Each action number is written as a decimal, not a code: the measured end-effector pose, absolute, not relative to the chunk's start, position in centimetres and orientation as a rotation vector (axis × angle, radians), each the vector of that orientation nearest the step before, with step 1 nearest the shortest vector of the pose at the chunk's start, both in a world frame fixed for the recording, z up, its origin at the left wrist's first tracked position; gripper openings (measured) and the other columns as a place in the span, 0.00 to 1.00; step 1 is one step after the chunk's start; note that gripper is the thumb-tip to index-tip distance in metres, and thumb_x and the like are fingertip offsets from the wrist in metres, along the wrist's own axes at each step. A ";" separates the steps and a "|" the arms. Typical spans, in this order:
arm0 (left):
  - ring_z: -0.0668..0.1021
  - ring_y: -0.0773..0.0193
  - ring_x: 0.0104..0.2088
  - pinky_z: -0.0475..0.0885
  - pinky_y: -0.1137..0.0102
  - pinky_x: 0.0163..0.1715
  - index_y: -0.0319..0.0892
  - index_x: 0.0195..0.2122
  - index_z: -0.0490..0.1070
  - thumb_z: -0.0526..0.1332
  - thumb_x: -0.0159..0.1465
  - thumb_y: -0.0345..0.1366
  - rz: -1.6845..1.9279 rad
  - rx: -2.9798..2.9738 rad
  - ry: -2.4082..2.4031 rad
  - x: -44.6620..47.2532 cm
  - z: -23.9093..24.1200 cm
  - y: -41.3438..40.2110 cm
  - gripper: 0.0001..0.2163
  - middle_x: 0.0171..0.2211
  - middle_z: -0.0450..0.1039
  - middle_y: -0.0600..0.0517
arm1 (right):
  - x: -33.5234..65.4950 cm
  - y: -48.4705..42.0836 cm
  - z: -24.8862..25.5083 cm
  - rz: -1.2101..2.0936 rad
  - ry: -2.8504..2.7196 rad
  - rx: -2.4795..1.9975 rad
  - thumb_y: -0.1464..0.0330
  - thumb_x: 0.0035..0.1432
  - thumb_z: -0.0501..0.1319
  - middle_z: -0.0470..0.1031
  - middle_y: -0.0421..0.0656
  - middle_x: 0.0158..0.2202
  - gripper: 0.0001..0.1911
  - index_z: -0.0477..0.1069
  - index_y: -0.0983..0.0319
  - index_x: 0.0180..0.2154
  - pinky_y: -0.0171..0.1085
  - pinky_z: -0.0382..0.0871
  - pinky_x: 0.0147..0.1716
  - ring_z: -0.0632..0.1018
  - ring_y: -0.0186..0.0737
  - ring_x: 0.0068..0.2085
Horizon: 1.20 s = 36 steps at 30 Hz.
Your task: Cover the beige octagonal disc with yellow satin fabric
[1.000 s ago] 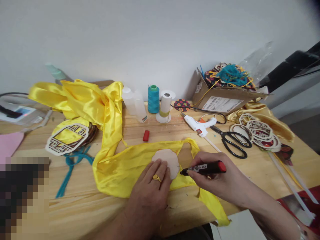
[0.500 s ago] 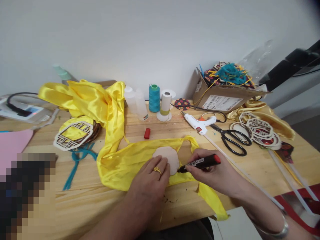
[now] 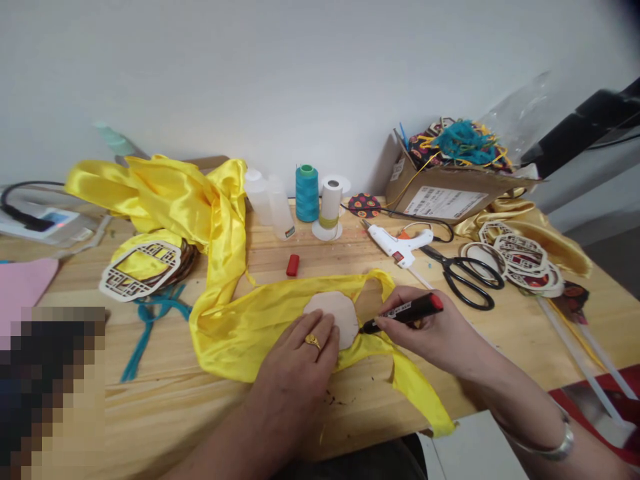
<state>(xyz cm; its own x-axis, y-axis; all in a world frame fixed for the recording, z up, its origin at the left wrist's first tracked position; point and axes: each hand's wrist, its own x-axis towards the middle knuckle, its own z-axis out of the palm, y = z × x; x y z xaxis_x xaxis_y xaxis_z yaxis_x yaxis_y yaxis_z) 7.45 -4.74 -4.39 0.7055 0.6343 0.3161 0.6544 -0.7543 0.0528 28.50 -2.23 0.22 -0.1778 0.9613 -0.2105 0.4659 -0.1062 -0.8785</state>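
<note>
My left hand (image 3: 303,350) lies flat, fingers stretched out, pressing a pale scallop-edged template (image 3: 336,308) onto yellow satin fabric (image 3: 250,313). A gold ring sits on one of its fingers. In my right hand (image 3: 425,333) is a black marker pen (image 3: 404,312) with a red end, held in a writing grip. Its tip meets the right edge of the template, at the fabric. The red marker cap (image 3: 293,265) lies apart on the wooden table, beyond the fabric.
Behind stand white bottles (image 3: 270,203), a teal thread cone (image 3: 307,193) and a white spool (image 3: 331,207). To the right lie a glue gun (image 3: 400,243), black scissors (image 3: 470,283), wooden lattice frames (image 3: 523,257) and a filled cardboard box (image 3: 445,193). More frames (image 3: 143,270) lie left.
The marker tip has moved slightly up along the template's right edge, with my right hand following. My left hand stays in place on the template. The camera view has shifted a little.
</note>
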 end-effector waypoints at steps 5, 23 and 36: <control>0.77 0.47 0.45 0.77 0.56 0.43 0.28 0.42 0.75 0.49 0.60 0.24 -0.566 -2.847 -1.051 7.6 -4.5 -4.6 0.17 0.42 0.78 0.37 | 29.1 -2.1 0.1 1.210 -1.620 -1.598 0.66 0.48 0.62 0.67 0.37 0.20 0.07 0.69 0.63 0.26 0.30 0.58 0.18 0.67 0.31 0.22; 0.78 0.47 0.44 0.77 0.56 0.42 0.28 0.42 0.75 0.48 0.60 0.23 -0.576 -2.824 -1.043 7.7 -4.4 -4.6 0.17 0.42 0.78 0.37 | 29.2 -2.2 0.4 1.200 -1.691 -1.598 0.66 0.49 0.62 0.68 0.39 0.22 0.07 0.70 0.63 0.26 0.30 0.59 0.19 0.67 0.32 0.24; 0.77 0.49 0.45 0.76 0.58 0.43 0.30 0.42 0.75 0.49 0.60 0.23 -0.544 -2.799 -1.030 7.5 -4.7 -4.7 0.17 0.43 0.78 0.39 | 29.0 -1.7 0.2 1.278 -1.700 -1.545 0.68 0.49 0.62 0.66 0.36 0.20 0.05 0.70 0.64 0.26 0.29 0.57 0.18 0.65 0.29 0.22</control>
<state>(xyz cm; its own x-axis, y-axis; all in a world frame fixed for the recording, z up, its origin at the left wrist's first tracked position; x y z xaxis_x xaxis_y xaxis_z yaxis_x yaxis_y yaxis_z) 7.50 -4.69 -4.68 0.7057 0.6056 0.3677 0.6449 -0.7640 0.0205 28.99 -1.67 0.24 -0.2250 0.9497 -0.2178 0.4729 -0.0890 -0.8766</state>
